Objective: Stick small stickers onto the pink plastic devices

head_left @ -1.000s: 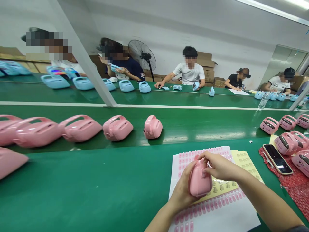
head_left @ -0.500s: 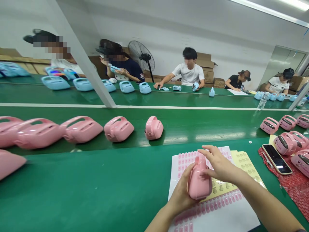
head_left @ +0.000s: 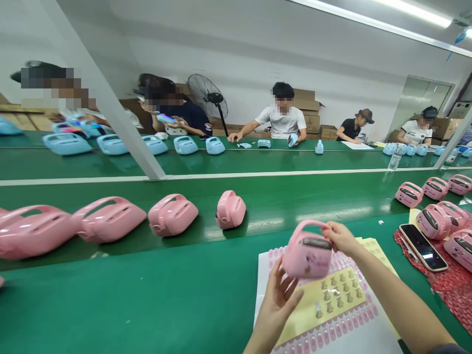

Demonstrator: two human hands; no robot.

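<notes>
A pink handled case (head_left: 307, 258) is pinched by the right hand (head_left: 342, 238). It is held just above the left hand's (head_left: 277, 306) parted fingers.

At the near right, a phone (head_left: 423, 247) lies on red bubble wrap (head_left: 452, 295). Past a pale strip (head_left: 250, 173), the far green desk (head_left: 236, 161) carries light-blue cases (head_left: 186, 145), several towards the left. A clear bottle (head_left: 396, 157) stands by the strip at right. Behind that desk are co-workers, the middle one in a white shirt (head_left: 284, 123). Farther back are a standing fan (head_left: 213, 97), cardboard boxes (head_left: 306, 105) and a white wall (head_left: 250, 54).
</notes>
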